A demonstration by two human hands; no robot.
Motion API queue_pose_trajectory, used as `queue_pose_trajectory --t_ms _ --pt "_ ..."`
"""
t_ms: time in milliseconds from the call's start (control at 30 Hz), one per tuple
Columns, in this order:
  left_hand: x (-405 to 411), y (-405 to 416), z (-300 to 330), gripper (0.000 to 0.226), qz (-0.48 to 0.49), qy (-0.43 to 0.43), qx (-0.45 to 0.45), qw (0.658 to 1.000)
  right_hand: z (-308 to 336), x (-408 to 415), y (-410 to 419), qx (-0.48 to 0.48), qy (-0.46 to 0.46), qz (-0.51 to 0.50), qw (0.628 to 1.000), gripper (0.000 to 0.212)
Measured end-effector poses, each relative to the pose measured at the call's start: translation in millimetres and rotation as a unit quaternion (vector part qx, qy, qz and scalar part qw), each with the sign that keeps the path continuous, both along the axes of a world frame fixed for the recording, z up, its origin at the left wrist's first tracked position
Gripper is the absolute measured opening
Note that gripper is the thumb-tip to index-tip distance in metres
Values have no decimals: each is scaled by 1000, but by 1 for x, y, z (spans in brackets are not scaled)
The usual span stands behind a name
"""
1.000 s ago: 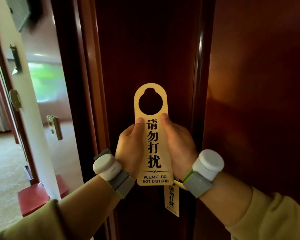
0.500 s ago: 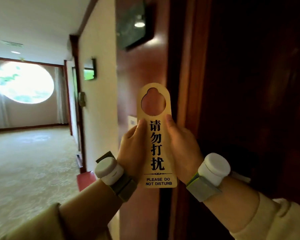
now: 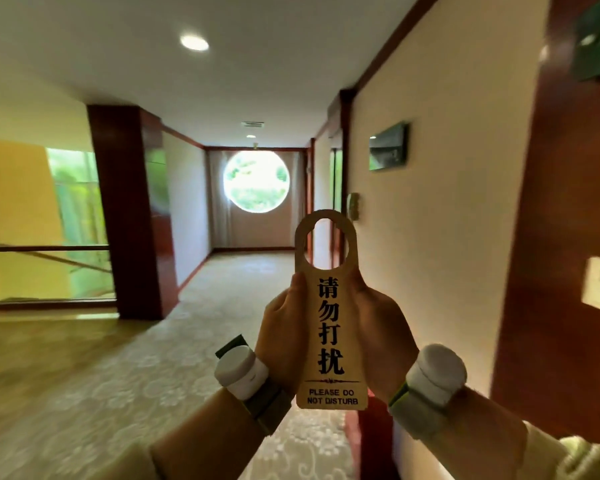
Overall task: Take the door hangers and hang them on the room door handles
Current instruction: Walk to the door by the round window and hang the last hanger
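Hallway view from our own head: we hold one door hanger [image 3: 328, 317] upright in front of us, left hand [image 3: 284, 334] and right hand [image 3: 383, 336] each gripping a long edge, its hook hole at the top. No door handle shows clearly. We judge this hanger not yet hung; doorways line the right wall [image 3: 447, 220] of the corridor.

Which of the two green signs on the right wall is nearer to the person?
The green sign at the top right corner, mounted on the dark wood panel, is nearer. The other green sign hangs further down the corridor on the cream wall and looks smaller.
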State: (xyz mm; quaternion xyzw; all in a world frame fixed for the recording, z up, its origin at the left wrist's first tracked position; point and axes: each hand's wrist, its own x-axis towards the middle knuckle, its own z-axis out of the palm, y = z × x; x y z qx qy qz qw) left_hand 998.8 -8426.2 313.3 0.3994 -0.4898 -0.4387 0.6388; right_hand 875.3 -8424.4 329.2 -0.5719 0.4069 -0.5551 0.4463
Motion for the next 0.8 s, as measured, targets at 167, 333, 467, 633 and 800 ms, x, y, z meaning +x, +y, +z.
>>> queue_pose_trajectory --t_ms 167,333,467,633,800 --pt "77 -40 -15 51 31 -3 10 999 -13 79 -50 37 -41 45 997 71" --pt "149 -114 -28 49 83 -31 9 996 -21 151 -123 56 -21 53 997 70" --pt "193 -192 -26 50 101 -41 5 994 -16 200 -204 45 -33 48 997 55" --pt "255 -308 -6 45 136 -70 -9 988 3 260 -325 21 -23 69 997 39" --pt "303 -402 14 44 212 -75 28 974 13 320 -433 13 -9 84 996 35"
